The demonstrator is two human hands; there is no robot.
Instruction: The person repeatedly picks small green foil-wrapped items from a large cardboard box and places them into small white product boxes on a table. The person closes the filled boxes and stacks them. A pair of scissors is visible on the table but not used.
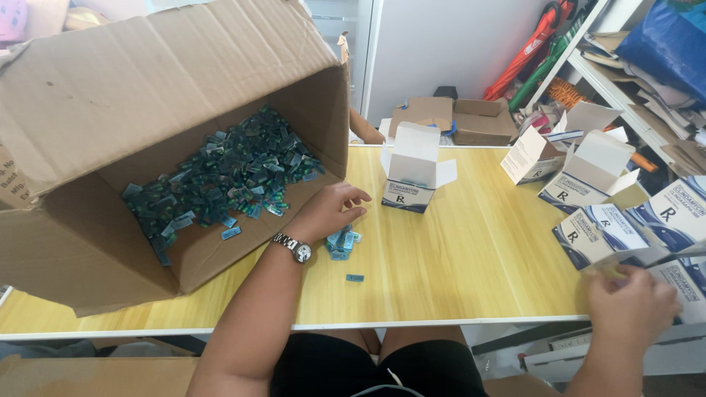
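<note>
1. As the left hand (327,213) rests palm-down on the counter (456,257), its fingers spread loosely over a small pile of blue packets (342,242), touching but not clamped.
2. Just behind the wrist, a big carton (110,110) lies tipped on its side, with a heap of the same packets (220,180) inside near the mouth.
3. Over at the near right edge, the right hand (632,305) curls at a white-and-blue box (599,235); whether those fingers pinch anything, I cannot tell.
4. One stray packet (355,278) sits close to the counter's near edge; a careless sweep could knock it off.
5. That tilted carton looks risky too: a nudge could spill packets across the counter.
</note>
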